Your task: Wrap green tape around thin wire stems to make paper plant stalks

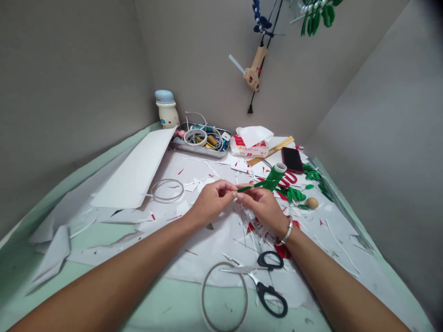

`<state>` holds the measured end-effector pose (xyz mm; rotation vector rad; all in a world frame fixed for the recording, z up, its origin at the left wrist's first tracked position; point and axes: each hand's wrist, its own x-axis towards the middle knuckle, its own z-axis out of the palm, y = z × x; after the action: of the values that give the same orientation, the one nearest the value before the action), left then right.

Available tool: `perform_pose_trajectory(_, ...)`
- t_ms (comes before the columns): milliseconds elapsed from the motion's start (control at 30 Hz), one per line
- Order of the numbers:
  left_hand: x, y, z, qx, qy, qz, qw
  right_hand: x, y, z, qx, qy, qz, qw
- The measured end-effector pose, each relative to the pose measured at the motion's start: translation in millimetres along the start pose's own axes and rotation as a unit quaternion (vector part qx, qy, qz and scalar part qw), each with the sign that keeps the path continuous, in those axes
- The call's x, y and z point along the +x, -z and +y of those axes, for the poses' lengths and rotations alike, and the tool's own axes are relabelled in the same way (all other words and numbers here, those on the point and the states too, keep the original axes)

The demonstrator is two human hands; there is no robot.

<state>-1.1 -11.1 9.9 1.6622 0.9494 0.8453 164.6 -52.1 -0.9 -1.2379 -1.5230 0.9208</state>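
Observation:
My left hand (218,198) is closed, its thumb and fingertips pinching one end of a thin green strip (256,185). Close beside it, my right hand (262,205) is closed on the same strip, with the thumbs nearly meeting. The strip reaches right towards a tilted green roll with a white core (276,176), just beyond the right hand; whether that hand touches the roll I cannot tell. Thin wires (254,237) lie beneath the right hand. Nearer me are scissors (254,272) with black handles, blades apart, lying across a pale ring (204,299).
White paper (134,170) and red and white scraps cover the table. At the back stand a bottle (168,110), a metal tray (207,151) of supplies and a tissue pack (251,146). A phone (292,160) and green leaves (296,194) lie right. A glue gun (255,69) hangs on the wall.

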Motion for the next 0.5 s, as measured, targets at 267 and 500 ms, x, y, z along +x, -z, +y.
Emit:
perform_pose_trajectory(267,0.4,-2.2,-1.8,0.012,0.010,0.011,1.000,-1.5,-1.2,-7.9,-0.064,-0.054,0.086,0.993)
perform_pose_trajectory(500,1.4,-1.2,-5.3,-0.018,0.055,0.012,0.998,-0.6,-2.2,-2.3,-0.072,-0.017,0.101,0.992)
